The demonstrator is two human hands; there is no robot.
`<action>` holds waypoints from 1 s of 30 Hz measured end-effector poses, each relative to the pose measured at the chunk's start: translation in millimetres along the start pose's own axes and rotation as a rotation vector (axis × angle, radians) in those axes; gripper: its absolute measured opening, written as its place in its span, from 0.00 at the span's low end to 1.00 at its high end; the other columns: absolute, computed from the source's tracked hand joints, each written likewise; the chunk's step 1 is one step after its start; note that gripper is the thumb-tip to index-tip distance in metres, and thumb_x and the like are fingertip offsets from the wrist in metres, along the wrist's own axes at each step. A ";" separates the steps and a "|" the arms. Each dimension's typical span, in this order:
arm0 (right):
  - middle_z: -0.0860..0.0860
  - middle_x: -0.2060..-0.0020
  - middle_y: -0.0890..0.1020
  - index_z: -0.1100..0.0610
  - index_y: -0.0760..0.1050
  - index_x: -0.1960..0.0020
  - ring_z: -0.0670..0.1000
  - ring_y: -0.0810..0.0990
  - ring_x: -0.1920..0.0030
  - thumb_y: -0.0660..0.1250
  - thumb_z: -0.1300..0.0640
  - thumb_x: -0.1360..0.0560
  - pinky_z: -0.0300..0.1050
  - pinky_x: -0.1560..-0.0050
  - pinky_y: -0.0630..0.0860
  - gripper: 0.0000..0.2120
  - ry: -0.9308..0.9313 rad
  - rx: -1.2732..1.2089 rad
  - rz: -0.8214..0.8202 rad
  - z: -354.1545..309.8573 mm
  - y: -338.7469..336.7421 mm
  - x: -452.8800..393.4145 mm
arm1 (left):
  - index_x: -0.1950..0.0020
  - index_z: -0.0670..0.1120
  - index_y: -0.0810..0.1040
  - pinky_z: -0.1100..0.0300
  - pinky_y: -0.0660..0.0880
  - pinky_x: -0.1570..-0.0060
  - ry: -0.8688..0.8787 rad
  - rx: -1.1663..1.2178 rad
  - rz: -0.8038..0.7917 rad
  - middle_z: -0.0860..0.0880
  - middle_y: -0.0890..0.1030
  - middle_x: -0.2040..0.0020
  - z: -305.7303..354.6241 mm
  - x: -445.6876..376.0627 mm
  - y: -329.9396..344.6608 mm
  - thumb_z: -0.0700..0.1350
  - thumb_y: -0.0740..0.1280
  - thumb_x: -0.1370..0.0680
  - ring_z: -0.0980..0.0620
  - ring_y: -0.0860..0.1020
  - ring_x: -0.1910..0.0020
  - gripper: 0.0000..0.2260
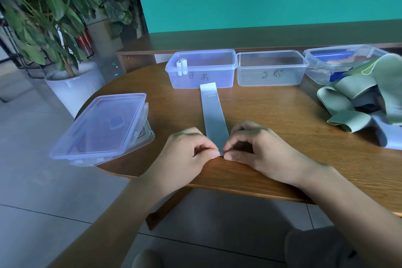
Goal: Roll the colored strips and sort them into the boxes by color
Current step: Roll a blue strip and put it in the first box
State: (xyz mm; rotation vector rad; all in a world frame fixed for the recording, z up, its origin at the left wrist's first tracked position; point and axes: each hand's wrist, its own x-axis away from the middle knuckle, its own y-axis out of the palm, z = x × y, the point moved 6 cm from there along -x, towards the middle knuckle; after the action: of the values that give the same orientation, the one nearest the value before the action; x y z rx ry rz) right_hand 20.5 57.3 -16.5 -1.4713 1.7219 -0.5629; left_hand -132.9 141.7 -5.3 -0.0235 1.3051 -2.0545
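Observation:
A pale blue-grey strip [212,111] lies flat on the wooden table [272,111], running from the table's near edge toward the boxes. My left hand [187,150] and my right hand [254,148] pinch its near end between thumbs and forefingers. Behind it stands a bluish clear box [221,59] holding two rolled pale strips [182,66] in its left corner. A second clear box [272,70] stands to the right of it. A loose heap of green and pale blue strips [359,98] lies at the table's right side.
Stacked clear lids [102,128] overhang the table's left edge. A third clear box [339,61] with blue contents stands at the back right. A potted plant [71,85] stands on the floor to the left. A teal wall rises behind the table.

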 end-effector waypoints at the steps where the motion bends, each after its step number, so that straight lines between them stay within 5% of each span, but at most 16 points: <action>1: 0.42 0.50 0.76 0.43 0.84 0.51 0.42 0.77 0.46 0.75 0.51 0.24 0.27 0.47 0.67 0.04 -0.004 0.005 0.006 0.3 -0.4 -1.0 | 0.54 0.53 0.86 0.74 0.70 0.56 0.000 -0.012 0.002 0.60 0.80 0.55 -0.3 -0.4 0.5 0.51 0.70 0.22 0.60 0.78 0.54 0.05; 9: 0.41 0.55 0.81 0.49 0.84 0.49 0.43 0.80 0.52 0.70 0.53 0.20 0.34 0.49 0.73 0.04 -0.078 0.062 0.056 -1.2 0.9 -1.2 | 0.53 0.51 0.83 0.74 0.70 0.58 0.034 0.011 0.009 0.59 0.79 0.57 -0.1 -5.1 4.2 0.45 0.70 0.21 0.60 0.77 0.54 0.03; 16: 0.40 0.58 0.81 0.49 0.82 0.53 0.42 0.79 0.55 0.72 0.53 0.21 0.31 0.53 0.70 0.02 -0.001 0.033 0.093 3.1 0.9 -4.2 | 0.49 0.53 0.83 0.73 0.71 0.55 0.079 -0.006 -0.043 0.60 0.79 0.54 -0.9 -3.0 5.6 0.47 0.70 0.21 0.60 0.77 0.51 0.03; 23: 0.40 0.53 0.77 0.42 0.77 0.50 0.45 0.79 0.50 0.68 0.51 0.20 0.52 0.48 0.78 0.04 -0.057 0.081 0.058 4.2 6.8 -8.2 | 0.50 0.51 0.85 0.72 0.70 0.56 0.067 -0.018 -0.021 0.59 0.78 0.54 -1.3 -5.8 7.1 0.47 0.70 0.21 0.59 0.77 0.54 0.04; 30: 0.42 0.52 0.78 0.48 0.82 0.46 0.44 0.80 0.49 0.69 0.53 0.19 0.46 0.46 0.77 0.04 -0.180 0.087 -0.050 1.6 -0.6 -11.7 | 0.49 0.51 0.85 0.75 0.69 0.54 0.049 -0.065 -0.004 0.57 0.79 0.52 -1.7 -7.7 6.0 0.47 0.68 0.20 0.59 0.77 0.54 0.06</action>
State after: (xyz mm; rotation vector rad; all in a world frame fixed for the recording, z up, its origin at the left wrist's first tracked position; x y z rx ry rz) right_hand 22.3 68.6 -13.7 -1.4610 1.5075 -0.5087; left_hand -124.4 145.8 -8.3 -0.0054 1.4021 -2.0276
